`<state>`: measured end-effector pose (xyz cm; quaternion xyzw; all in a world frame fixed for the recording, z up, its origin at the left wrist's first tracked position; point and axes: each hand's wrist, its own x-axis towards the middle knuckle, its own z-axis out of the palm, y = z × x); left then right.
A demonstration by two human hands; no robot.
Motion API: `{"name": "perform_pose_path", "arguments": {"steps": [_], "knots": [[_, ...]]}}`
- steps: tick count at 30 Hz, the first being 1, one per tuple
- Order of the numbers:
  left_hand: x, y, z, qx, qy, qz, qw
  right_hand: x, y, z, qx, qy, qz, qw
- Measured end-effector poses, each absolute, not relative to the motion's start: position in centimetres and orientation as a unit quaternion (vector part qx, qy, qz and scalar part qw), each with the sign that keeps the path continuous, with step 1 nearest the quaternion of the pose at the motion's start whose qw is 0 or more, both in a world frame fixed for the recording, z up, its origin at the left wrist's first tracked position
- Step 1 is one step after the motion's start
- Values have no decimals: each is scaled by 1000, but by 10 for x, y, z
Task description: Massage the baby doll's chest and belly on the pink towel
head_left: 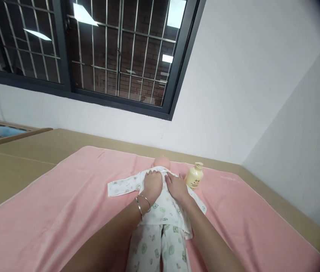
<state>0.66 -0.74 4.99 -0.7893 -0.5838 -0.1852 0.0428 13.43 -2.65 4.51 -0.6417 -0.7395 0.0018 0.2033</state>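
Note:
A baby doll (161, 163) lies on its back on a pink blanket (63, 204), dressed in a white printed shirt (122, 186) and matching trousers (156, 249). My left hand (152, 186), with bangles on the wrist, rests on the doll's chest at the shirt's collar, fingers curled on the cloth. My right hand (177, 187) lies beside it on the other half of the shirt front, near the collar. Only the top of the doll's head shows beyond my hands.
A cream lotion bottle (194, 176) stands on the blanket just right of the doll's head. The blanket covers a tan mattress (15, 170) set against a white wall under a barred window (114, 53). A wooden rail (12, 136) runs at far left.

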Motion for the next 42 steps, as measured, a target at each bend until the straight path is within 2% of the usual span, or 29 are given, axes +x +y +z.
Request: {"name": "perform_pose_path", "arguments": {"steps": [5,13,19,25,32,35,39,42], "knots": [[8,-19,48,-795,-571,-185,86,136,-25,47,-639,-740,21,206],[-6,-1,32,-816,-522,-239,74,139,-23,18,-622,-724,46,295],[-10,6,16,-787,-528,-316,38,129,-32,32,-633,-728,-8,264],[-10,6,9,-785,-522,-334,25,102,-57,49,-674,-705,-72,206],[-12,-7,14,-801,-492,-336,55,132,-30,19,-634,-708,87,299],[-12,-13,13,-811,-470,-341,66,142,-20,10,-620,-705,120,323],[-11,-14,13,-781,-492,-383,43,138,-26,16,-621,-711,91,317],[-12,-10,14,-771,-510,-382,18,127,-38,29,-650,-703,22,288]]}}
